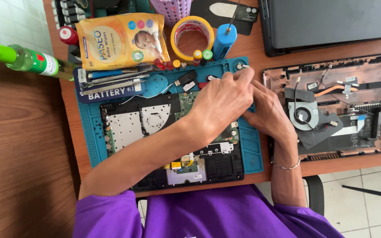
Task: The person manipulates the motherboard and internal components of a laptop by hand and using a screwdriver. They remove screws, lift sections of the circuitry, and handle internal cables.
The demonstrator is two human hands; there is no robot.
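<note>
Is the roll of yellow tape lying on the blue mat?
No, the roll of yellow tape lies on the wooden desk just beyond the blue mat.

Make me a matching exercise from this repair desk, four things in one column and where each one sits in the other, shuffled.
Things:
1. round yellow roll of tape
2. green-capped clear plastic bottle
3. grey round cooling fan
4. yellow soft pack of wipes

Places:
A. lying on its side at the far left, on the dark wood surface
B. inside the opened laptop shell at the right
C. top middle, beside a blue cylindrical tool
D. top left of the blue work mat, above the metal tools

Pairs: 1-C, 2-A, 3-B, 4-D
</note>
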